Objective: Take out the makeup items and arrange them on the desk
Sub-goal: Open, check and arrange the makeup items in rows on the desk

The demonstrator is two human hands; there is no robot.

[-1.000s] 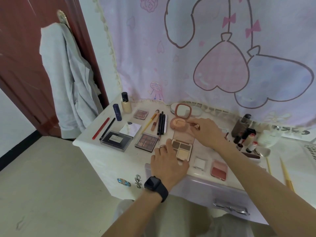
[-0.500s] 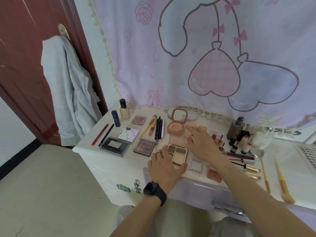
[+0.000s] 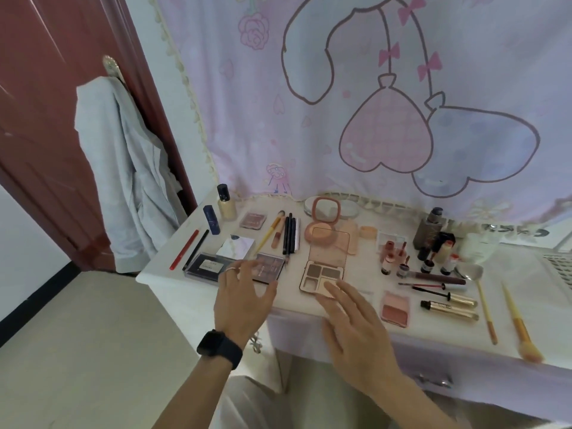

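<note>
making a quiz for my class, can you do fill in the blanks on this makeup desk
The black watch is on the person's ____ wrist.
The round pink compact at the back of the desk has its lid ____.
The grey garment hangs on the dark red ____.
The red pencil lies beside a ____ one.
Missing: left; open; door; black.

The white desk [image 3: 368,267] carries an open brown palette [image 3: 323,272], a round pink compact [image 3: 320,232] behind it, black pencils [image 3: 289,233] side by side, a blush [image 3: 395,308], gold mascara tubes [image 3: 448,308] and yellow-handled brushes [image 3: 520,323] on the right.
</note>
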